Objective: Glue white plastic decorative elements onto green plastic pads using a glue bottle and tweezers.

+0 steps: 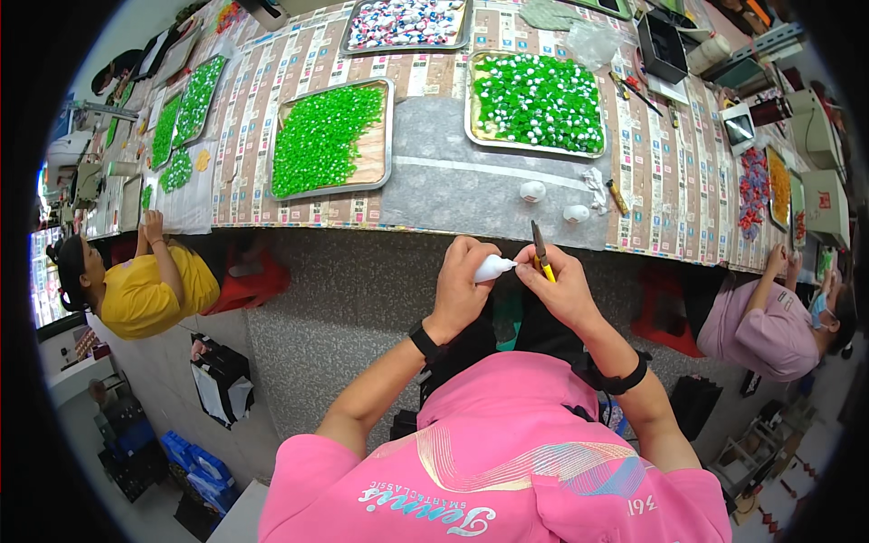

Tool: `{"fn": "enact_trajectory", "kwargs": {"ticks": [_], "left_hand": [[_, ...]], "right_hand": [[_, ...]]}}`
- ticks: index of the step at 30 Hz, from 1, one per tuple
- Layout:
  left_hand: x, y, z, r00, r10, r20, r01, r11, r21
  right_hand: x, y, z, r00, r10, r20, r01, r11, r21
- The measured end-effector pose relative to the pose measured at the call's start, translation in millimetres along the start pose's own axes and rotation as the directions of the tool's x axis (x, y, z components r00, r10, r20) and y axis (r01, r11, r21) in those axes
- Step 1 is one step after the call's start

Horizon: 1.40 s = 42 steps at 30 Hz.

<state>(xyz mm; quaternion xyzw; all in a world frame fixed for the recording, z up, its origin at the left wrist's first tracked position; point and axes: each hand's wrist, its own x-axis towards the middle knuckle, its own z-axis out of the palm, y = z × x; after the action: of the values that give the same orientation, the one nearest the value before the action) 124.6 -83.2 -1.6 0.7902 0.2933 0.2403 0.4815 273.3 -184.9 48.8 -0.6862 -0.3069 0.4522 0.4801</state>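
White bottle (pixel 491 268) meets right grip (pixel 566 284) before the table (pixel 240 163)

The left grip (pixel 462 282) is wrapped around the bottle, nozzle toward the right grip. I'd judge it light, soft-walled, perhaps slippery, best held by its body, clear of the nozzle. The right grip is clamped on a yellow-handled tool (pixel 545 266), likely stiff, safest by its handle; the dark tip juts away ahead. Both forearms angle inward, right thumb and forefinger close to the nozzle; whether they pinch something small, I can't tell. Beyond the right grip sit two rounded white pieces (pixel 532 191); farther off, ahead-left, stands a tray of green pieces (pixel 369 149).
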Motion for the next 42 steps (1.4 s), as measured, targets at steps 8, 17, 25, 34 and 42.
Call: {"fn": "enact_trajectory", "kwargs": {"ticks": [8, 17, 25, 34, 42], "left_hand": [[0.9, 2.1, -4.4, 0.999, 0.047, -0.016, -0.045, 0.995, 0.090], [-0.5, -1.6, 1.2, 0.977, -0.076, 0.197, 0.112, 0.978, -0.177], [4.2, -5.3, -4.2, 0.875, -0.341, 0.344, 0.469, 0.773, -0.428], [7.8, -1.7, 0.3, 0.978, -0.172, 0.118, 0.186, 0.975, -0.120], [12.9, -6.7, 3.6, 0.992, -0.058, 0.115, 0.065, 0.996, -0.059]], "right_hand": [[1.2, -3.6, 3.9, 0.982, -0.185, -0.036, 0.169, 0.946, -0.276], [11.2, 8.4, 0.6, 0.961, -0.276, -0.026, 0.241, 0.877, -0.415], [9.5, 21.1, -5.9, 0.970, -0.241, 0.028, 0.222, 0.837, -0.499], [1.5, 30.3, 0.2, 0.994, -0.049, 0.102, 0.103, 0.763, -0.638], [-0.9, 25.7, -0.5, 0.992, -0.079, 0.100, 0.127, 0.714, -0.689]]}}
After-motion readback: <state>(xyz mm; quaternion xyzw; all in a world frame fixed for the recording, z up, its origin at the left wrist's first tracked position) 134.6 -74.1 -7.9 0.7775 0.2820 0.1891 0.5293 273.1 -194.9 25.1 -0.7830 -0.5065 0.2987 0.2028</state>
